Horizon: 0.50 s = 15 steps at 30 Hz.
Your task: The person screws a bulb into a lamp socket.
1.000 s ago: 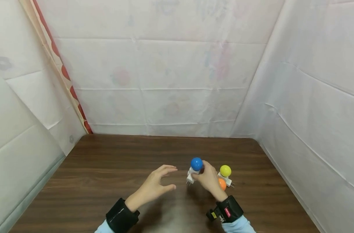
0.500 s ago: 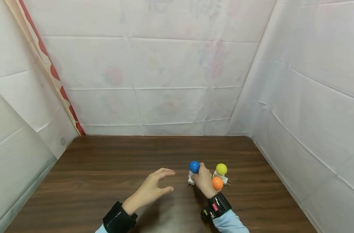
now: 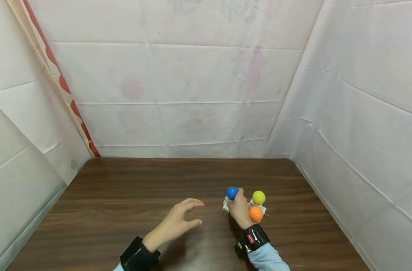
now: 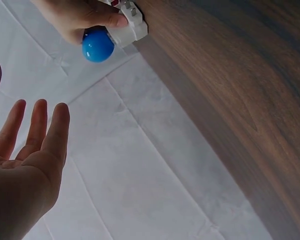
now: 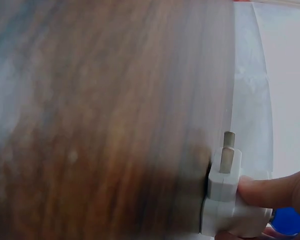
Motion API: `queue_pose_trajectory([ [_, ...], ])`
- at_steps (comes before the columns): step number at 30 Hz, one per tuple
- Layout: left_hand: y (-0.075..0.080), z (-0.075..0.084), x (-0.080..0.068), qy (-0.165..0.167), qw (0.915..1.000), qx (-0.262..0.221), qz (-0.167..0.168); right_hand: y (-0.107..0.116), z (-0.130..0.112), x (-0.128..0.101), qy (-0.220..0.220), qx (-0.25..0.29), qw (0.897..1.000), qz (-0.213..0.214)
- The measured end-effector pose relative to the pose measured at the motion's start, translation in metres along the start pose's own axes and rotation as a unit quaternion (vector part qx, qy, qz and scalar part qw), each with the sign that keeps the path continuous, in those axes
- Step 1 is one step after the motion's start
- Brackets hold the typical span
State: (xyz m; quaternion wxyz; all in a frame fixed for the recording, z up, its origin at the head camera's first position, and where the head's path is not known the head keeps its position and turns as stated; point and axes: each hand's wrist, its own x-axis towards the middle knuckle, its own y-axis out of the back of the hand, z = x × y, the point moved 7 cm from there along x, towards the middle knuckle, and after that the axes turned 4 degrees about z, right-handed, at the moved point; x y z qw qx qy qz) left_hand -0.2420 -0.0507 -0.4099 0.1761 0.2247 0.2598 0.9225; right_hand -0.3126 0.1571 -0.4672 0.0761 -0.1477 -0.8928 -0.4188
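A white plug-in lamp socket (image 3: 227, 205) with a blue bulb (image 3: 231, 192) is held in my right hand (image 3: 240, 209), thumb and fingers gripping the white body. The right wrist view shows the thumb on the socket's side, with its metal prongs (image 5: 227, 157) bare. Just right of that hand are a socket with a yellow bulb (image 3: 259, 197) and an orange bulb (image 3: 256, 214), whose base is mostly hidden. My left hand (image 3: 174, 223) hovers to the left, fingers spread from the thumb and holding nothing. In the left wrist view, its fingertips (image 4: 60, 117) point up, apart from the blue bulb.
A dark wood-grain table (image 3: 141, 180) carries everything. White sheeting (image 3: 192, 94) hangs behind it and on both sides. A red-and-cream scalloped strip (image 3: 70, 98) runs down the left corner.
My right hand has shifted slightly right with the blue-bulb socket, closer to the yellow bulb. More of the orange bulb shows now. The left hand stays nearly still. The head view has shifted a little.
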Motion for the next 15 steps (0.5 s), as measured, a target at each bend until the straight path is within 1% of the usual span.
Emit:
queue_pose_trajectory([
  [8, -0.0019, -0.0030, -0.0026, 0.003, 1.0000, -0.003, -0.008, 0.0020, 0.0006, 0.0001, -0.005, 0.013, 1.000, 0.007],
  [11, -0.0037, -0.0045, -0.0035, 0.005, 0.9999, -0.003, -0.011, 0.0014, 0.0017, -0.0003, -0.015, 0.018, 1.000, 0.007],
  [15, -0.0054, -0.0045, -0.0037, 0.003, 0.9998, -0.006, -0.016, 0.0022, 0.0012, -0.0008, -0.032, 0.046, 0.998, 0.006],
])
